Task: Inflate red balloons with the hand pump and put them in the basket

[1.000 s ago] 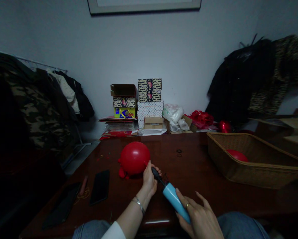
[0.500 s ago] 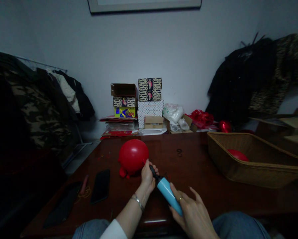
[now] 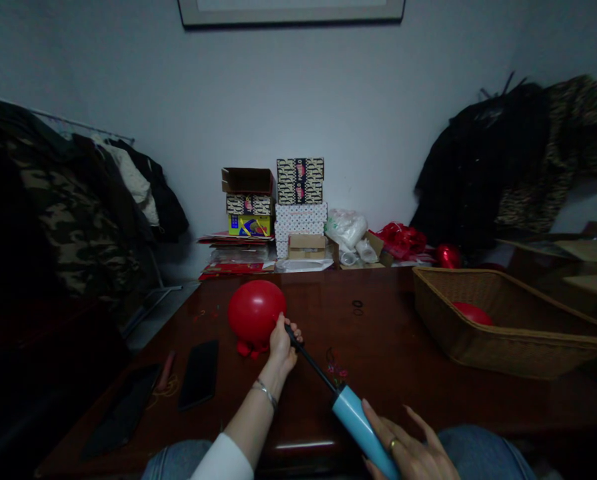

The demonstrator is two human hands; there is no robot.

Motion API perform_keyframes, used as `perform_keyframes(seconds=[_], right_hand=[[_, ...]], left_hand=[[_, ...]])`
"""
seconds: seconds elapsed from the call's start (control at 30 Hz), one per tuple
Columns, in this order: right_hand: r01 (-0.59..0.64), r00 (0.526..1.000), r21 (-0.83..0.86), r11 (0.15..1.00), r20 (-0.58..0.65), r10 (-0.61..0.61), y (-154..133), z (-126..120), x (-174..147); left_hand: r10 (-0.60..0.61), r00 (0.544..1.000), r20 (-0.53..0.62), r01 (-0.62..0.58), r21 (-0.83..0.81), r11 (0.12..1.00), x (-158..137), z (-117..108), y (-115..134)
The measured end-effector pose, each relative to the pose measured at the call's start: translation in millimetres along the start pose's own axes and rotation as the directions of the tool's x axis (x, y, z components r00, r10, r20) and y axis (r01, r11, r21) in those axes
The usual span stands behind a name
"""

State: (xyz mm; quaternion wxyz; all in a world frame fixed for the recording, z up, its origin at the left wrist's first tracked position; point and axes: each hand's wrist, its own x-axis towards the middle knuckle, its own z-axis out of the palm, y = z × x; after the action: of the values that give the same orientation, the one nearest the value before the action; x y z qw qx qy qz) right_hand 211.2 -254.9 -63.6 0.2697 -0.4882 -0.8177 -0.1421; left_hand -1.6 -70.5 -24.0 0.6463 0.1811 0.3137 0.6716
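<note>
A red balloon (image 3: 256,311), round and partly inflated, is above the table with its neck at my left hand (image 3: 283,343). That hand is closed around the black nozzle end of a balloon pump and the balloon's neck. My right hand (image 3: 408,450) wraps the light blue barrel of the balloon pump (image 3: 361,427), near the table's front edge. A long black rod (image 3: 314,365) shows between the barrel and my left hand. Several limp red balloons (image 3: 248,348) lie just below the inflated one.
A wicker basket (image 3: 478,350) with a red balloon (image 3: 472,313) inside stands at right. Two phones (image 3: 199,373) (image 3: 123,413) lie at left beside rubber bands (image 3: 163,392). Dark rings (image 3: 357,304) lie mid-table. Stacked boxes (image 3: 301,180) stand behind the table.
My right hand has pulled the blue barrel back toward me and right, baring the black rod. My left hand and the balloon have shifted slightly left.
</note>
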Motion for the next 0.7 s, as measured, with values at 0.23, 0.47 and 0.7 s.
perform_keyframes(seconds=[0.23, 0.47, 0.7], right_hand=[[-0.088, 0.994, 0.041, 0.995, 0.072, 0.085, -13, 9, 22], [-0.272, 0.948, 0.069, 0.960, 0.192, 0.254, -35, 7, 69], [-0.268, 0.953, 0.083, 0.960, 0.168, 0.252, -44, 12, 70]], left_hand=[[-0.022, 0.999, 0.040, 0.021, 0.023, 1.000, -1, 1, -4], [-0.069, 0.996, 0.062, 0.064, 0.072, 0.995, -9, 6, -15], [-0.072, 0.996, 0.049, 0.067, 0.097, 0.993, -8, 6, -13]])
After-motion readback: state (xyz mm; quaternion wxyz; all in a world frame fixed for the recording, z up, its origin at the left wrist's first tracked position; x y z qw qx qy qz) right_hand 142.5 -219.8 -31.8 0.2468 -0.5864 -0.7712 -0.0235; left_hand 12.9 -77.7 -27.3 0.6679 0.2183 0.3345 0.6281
